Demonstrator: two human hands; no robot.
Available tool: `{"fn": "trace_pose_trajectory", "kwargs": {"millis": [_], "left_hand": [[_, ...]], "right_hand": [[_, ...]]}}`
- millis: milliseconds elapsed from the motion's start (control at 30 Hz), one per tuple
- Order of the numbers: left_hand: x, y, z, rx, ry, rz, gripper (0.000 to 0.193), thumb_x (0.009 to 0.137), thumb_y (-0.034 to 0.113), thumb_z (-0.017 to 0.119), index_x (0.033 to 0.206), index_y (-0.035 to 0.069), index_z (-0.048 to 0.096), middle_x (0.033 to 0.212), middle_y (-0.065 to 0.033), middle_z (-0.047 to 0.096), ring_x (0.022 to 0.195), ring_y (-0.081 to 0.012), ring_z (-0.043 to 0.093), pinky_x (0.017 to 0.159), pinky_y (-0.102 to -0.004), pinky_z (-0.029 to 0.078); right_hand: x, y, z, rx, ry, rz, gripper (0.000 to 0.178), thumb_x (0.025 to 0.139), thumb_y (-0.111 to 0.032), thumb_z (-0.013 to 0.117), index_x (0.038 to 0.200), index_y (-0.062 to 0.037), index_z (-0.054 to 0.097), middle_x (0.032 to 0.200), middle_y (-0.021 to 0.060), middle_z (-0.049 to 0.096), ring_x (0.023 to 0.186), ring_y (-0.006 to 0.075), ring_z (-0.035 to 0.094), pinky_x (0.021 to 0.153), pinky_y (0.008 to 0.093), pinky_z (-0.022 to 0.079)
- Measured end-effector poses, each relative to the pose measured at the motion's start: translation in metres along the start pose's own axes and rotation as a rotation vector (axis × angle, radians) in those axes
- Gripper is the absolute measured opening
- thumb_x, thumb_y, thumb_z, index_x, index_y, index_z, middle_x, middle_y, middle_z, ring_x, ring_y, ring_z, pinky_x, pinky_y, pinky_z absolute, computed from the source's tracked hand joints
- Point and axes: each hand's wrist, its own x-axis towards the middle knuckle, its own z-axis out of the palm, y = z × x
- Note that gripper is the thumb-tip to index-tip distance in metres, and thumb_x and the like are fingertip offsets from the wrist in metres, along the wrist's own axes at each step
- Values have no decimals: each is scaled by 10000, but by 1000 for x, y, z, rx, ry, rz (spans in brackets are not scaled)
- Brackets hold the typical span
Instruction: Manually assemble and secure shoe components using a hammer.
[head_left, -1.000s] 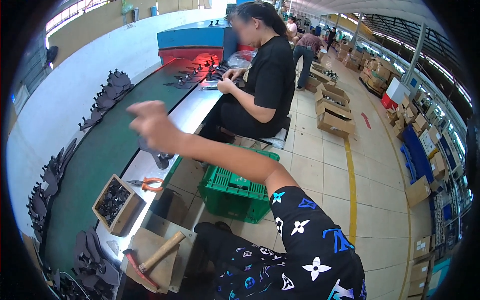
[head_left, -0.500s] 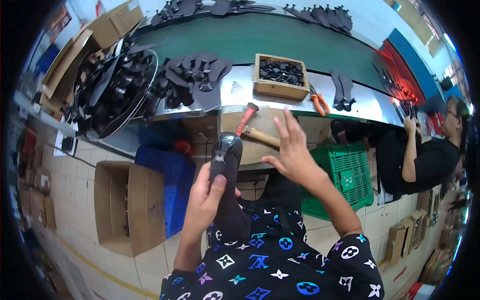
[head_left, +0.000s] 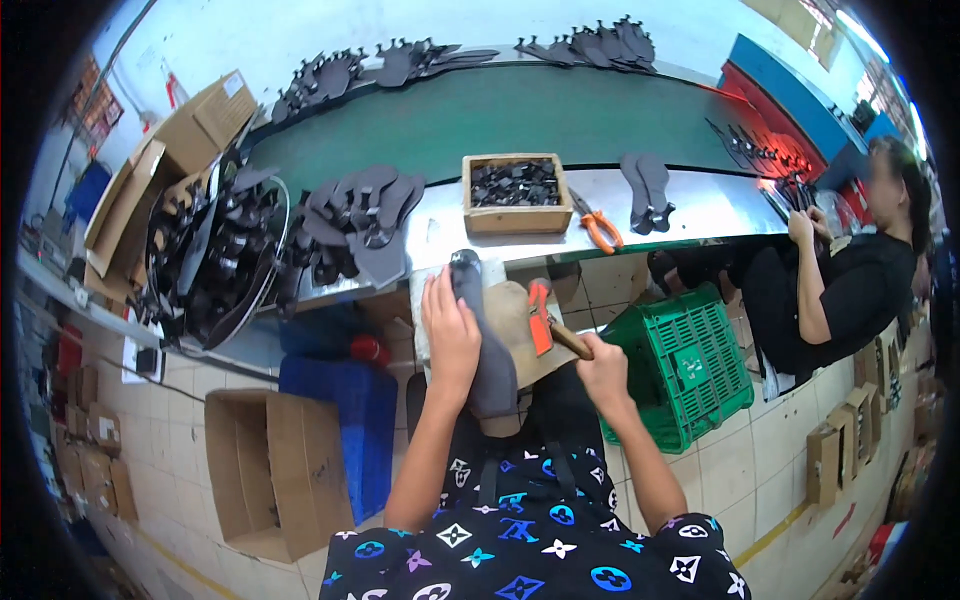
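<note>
My left hand (head_left: 450, 340) holds a dark grey sandal sole (head_left: 495, 365) along its left side, with the fingers near its far end. The sole lies lengthwise over a worn tan work block (head_left: 522, 310) in front of me; a shiny dark piece shows at its far tip. My right hand (head_left: 603, 375) is closed around the wooden handle of a hammer (head_left: 540, 325). Its red-painted head is just right of the sole, above the block, apart from the sole. Whether the left thumb is under the sole is hidden.
Beyond the block, a wooden box (head_left: 517, 218) of small black parts stands on the metal bench, beside orange-handled pliers (head_left: 602, 232) and a pair of soles (head_left: 647, 190). Piled soles (head_left: 375, 215) lie left. A green crate (head_left: 690, 365), cardboard box (head_left: 300, 470) and seated person (head_left: 840, 270) flank me.
My right hand, empty and spread before, has taken up the hammer from the block. My left hand has set the sole down over the block, its far tip pointing away from me.
</note>
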Motion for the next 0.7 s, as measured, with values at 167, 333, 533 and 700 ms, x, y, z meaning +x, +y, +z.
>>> {"fn": "trace_pose_trajectory", "kwargs": {"millis": [167,333,533,700], "left_hand": [[2,-14,-6,-63,-80,-88,621,993,151,553,1512,-74,297,1526,-283,390,1423,-425,369,1200,-491,244],[58,-19,-8,97,-41,53,598,964,119,600,1462,-99,352,1420,-314,472,1312,-460,467,1097,-459,388],[90,12,-47,165,-68,182,106,911,-37,573,980,-30,653,1000,-206,640,933,-413,640,780,-471,495],[83,31,-55,227,-65,117,141,915,-19,589,1037,-41,655,1007,-214,655,920,-424,643,800,-477,498]], "right_hand": [[10,-32,25,93,123,29,268,777,-51,698,1034,-111,652,811,176,700,755,394,680,650,486,527],[34,-53,30,34,18,-32,432,752,-12,678,1146,-163,589,746,173,688,731,396,687,635,511,526],[41,-81,33,41,-123,244,621,780,17,643,1352,-90,426,708,219,671,714,443,678,661,537,520],[52,-77,31,179,-225,248,903,802,-42,719,1521,-15,174,752,275,667,764,476,675,716,524,525]]}}
